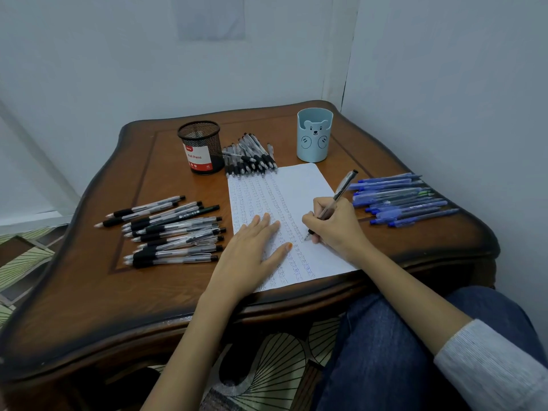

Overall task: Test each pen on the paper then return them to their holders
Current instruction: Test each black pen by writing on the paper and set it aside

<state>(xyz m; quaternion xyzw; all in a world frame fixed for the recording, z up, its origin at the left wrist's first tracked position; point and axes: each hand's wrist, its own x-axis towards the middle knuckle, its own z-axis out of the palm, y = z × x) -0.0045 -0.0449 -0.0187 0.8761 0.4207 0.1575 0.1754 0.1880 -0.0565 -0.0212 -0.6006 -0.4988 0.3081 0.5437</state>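
A white sheet of paper [299, 185] covered in rows of small pen marks lies on the wooden table [89, 292]. My left hand [252, 250] lies flat on the sheet with straight fingers. My right hand [335, 225] grips a black pen [344, 185], tip down on the paper. Several black pens [172, 229] lie at the left, and another heap of black pens [252, 157] sits behind the sheet. Several blue pens [400, 200] lie at the right. A black mesh holder [201, 146] and a light blue bear holder [314, 134] stand at the back.
The table stands in a corner, with walls [444, 84] close behind and to the right. My knee in blue jeans [385, 351] is under the front right edge. A patterned floor [23, 256] shows to the left and below.
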